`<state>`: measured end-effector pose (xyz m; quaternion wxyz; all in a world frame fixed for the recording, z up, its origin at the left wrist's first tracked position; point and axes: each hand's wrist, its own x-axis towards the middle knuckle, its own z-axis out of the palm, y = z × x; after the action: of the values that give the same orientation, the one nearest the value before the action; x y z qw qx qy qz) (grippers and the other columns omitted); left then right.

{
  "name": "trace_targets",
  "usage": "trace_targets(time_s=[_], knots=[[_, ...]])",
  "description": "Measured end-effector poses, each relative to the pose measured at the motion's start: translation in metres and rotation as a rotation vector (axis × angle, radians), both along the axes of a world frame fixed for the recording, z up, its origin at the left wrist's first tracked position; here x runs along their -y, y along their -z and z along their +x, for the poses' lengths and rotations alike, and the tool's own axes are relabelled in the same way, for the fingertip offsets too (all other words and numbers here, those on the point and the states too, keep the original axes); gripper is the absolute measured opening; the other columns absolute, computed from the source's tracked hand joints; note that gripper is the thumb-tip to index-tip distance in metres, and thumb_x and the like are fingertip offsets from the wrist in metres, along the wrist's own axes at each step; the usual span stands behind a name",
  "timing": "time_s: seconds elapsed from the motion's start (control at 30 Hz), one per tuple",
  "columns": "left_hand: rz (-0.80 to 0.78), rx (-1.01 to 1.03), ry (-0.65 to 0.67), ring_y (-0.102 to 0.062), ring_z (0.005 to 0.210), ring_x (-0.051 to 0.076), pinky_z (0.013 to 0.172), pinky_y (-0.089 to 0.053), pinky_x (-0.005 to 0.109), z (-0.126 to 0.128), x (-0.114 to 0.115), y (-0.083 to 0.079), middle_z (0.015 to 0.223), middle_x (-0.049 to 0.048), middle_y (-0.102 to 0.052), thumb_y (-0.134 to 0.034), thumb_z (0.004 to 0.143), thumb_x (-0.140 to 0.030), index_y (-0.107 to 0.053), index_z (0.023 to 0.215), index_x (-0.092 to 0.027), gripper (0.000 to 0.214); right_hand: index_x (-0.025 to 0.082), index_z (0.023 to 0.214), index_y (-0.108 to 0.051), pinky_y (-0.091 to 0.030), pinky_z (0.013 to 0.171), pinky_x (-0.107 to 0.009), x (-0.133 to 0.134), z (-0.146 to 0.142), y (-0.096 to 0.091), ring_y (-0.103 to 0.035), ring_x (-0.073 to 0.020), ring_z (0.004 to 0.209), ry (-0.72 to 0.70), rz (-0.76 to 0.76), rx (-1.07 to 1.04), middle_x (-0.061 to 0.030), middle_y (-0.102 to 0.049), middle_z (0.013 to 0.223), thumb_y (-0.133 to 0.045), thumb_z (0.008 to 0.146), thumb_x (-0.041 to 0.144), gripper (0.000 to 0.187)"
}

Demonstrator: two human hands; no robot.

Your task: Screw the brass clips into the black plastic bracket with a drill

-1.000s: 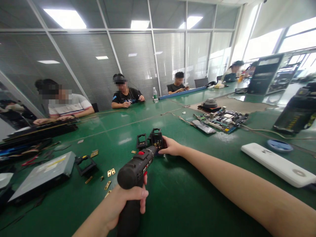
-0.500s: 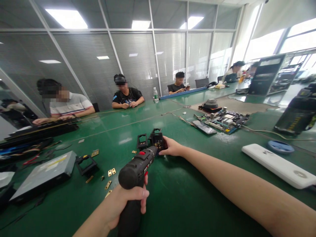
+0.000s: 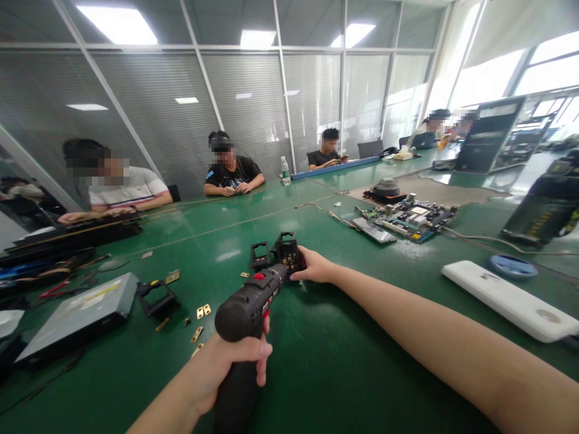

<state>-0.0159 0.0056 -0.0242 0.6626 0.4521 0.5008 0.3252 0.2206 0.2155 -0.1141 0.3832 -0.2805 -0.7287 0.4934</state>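
1. My left hand (image 3: 221,364) is gripping the black pistol-shaped drill (image 3: 245,304); aiming straight seems important.
2. My right hand (image 3: 313,266) is bracing the black boxy plastic frame (image 3: 290,255) at the drill's nose, probably resisting twist.

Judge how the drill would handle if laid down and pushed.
The drill should be stiff, as it looks hard-shelled. It might rock, since its body is rounded. It would probably pivot rather than slide straight, because its grip juts off at an angle.
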Motion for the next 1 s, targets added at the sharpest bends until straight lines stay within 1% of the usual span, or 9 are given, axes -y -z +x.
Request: trace_targets(time_s=[0.17,0.37,0.5,0.67,0.8,1.0], knots=[[-0.018,-0.005,-0.007,-0.061,0.054,0.020,0.064,-0.046,0.035,0.000,0.002,-0.005,0.059,0.0022,-0.069,-0.085,0.064,-0.034,-0.067,0.099,-0.017,0.043,0.017,0.136,-0.060,-0.058,0.099,-0.051,0.001,0.000,-0.002,-0.066,-0.0276,0.117,-0.003,-0.006,0.002,-0.0120,-0.064,0.135,-0.068,0.100,0.036,0.041],[-0.011,0.000,-0.012,-0.060,0.054,0.020,0.066,-0.047,0.035,0.005,0.005,-0.014,0.057,0.0017,-0.068,-0.085,0.068,-0.033,-0.067,0.096,-0.018,0.037,0.017,0.136,-0.060,-0.058,0.099,-0.051,0.000,0.000,-0.003,-0.067,-0.0275,0.117,0.024,-0.001,0.025,-0.0120,-0.064,0.135,-0.068,0.100,0.036,0.041],[-0.041,0.016,-0.038,-0.060,0.053,0.020,0.065,-0.047,0.035,0.005,0.004,-0.012,0.056,0.0018,-0.067,-0.085,0.070,-0.033,-0.068,0.098,-0.017,0.037,0.017,0.136,-0.060,-0.058,0.099,-0.051,0.000,0.001,-0.003,-0.067,-0.0275,0.117,0.054,0.014,0.052,-0.0119,-0.064,0.135,-0.068,0.100,0.036,0.041],[-0.048,0.028,-0.015,-0.062,0.052,0.023,0.064,-0.049,0.037,0.004,0.000,-0.010,0.055,0.0041,-0.069,-0.084,0.072,-0.033,-0.065,0.093,-0.019,0.032,0.018,0.136,-0.061,-0.059,0.097,-0.050,-0.001,0.001,-0.002,-0.066,-0.0273,0.116,0.095,0.039,0.078,-0.0121,-0.063,0.136,-0.067,0.100,0.037,0.041],[-0.033,0.023,-0.013,-0.063,0.052,0.023,0.064,-0.049,0.036,0.006,0.001,-0.013,0.055,0.0044,-0.069,-0.084,0.072,-0.032,-0.066,0.095,-0.018,0.032,0.018,0.135,-0.061,-0.059,0.097,-0.050,-0.002,0.001,-0.001,-0.066,-0.0272,0.116,0.105,0.047,0.085,-0.0121,-0.063,0.135,-0.067,0.101,0.038,0.041],[-0.024,0.016,-0.016,-0.061,0.052,0.022,0.064,-0.049,0.035,0.007,0.002,-0.016,0.055,0.0045,-0.069,-0.082,0.073,-0.029,-0.066,0.093,-0.018,0.029,0.017,0.135,-0.061,-0.059,0.097,-0.050,-0.002,0.001,-0.002,-0.066,-0.0272,0.116,0.108,0.048,0.090,-0.0121,-0.063,0.135,-0.067,0.101,0.038,0.041]])
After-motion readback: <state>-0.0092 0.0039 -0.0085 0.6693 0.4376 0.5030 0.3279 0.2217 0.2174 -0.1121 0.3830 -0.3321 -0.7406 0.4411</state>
